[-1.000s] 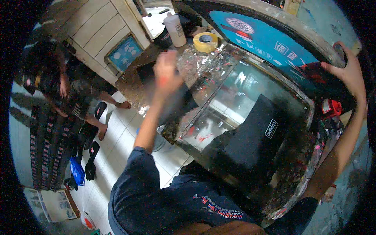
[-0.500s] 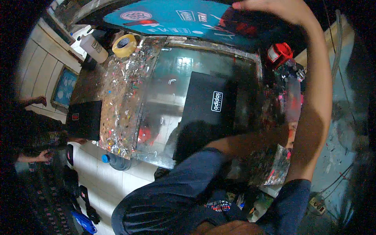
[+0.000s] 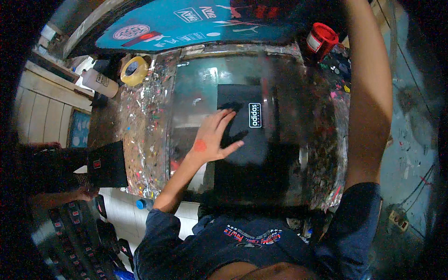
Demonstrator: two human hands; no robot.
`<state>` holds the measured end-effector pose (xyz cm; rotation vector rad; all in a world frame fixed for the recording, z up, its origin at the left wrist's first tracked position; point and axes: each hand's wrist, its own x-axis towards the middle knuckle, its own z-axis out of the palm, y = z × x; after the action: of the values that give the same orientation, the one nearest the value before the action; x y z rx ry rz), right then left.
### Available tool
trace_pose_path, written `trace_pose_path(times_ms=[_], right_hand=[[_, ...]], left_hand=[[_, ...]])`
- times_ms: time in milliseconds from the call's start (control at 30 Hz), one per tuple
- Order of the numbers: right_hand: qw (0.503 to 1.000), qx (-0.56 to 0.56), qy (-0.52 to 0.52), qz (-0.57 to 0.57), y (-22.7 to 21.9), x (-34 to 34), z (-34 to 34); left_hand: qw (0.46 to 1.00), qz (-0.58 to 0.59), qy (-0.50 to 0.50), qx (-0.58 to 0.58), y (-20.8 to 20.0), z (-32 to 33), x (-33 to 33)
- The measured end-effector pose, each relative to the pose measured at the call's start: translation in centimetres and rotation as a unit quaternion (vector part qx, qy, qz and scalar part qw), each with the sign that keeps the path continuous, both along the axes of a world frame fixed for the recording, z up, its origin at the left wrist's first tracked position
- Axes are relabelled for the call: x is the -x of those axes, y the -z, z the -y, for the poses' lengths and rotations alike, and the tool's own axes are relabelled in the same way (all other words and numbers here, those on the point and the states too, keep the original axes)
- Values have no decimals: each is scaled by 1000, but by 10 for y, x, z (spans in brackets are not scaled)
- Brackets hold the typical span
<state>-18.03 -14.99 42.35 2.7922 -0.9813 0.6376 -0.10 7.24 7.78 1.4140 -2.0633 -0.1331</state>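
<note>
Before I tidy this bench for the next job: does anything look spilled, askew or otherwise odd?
Yes. The worktable is crusted with dried multicoloured paint splatter along its left and right margins, and the left hand, flat on the black fabric, has a red paint spot on its back. The fabric lies square; the red-lidded jar and yellow tape roll look undisturbed.

The black cloth (image 3: pixel 252 140) on the table looks matt and soft, with a small smooth white printed patch on it. Under it, the table top (image 3: pixel 196 93) is glossy like glass or clear plastic and throws back light; its left and right borders are rough with dried specks of many-coloured paint. The left hand (image 3: pixel 212 137) lies flat on the cloth and has a red paint smear on its skin. At the far left, the roll of tape (image 3: pixel 134 71) looks like matt yellow paper. The red pot (image 3: pixel 321 41) at the far right seems to be shiny plastic. The person's dark shirt (image 3: pixel 233 242) is matt cloth.
</note>
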Motion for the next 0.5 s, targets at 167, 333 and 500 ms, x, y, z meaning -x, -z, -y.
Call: trace_pose_path(times_ms=[167,333,500], right_hand=[[1000,-7,-17,12,-2,0,4],[1000,-8,-18,-5,-6,1,6],[999,-29,-22,4,-7,-1,8]], left_hand=[[993,61,102,-3,-4,27,12],[983,120,108,-92,7,30,-22],[980,123,114,-106,20,30,-28]])
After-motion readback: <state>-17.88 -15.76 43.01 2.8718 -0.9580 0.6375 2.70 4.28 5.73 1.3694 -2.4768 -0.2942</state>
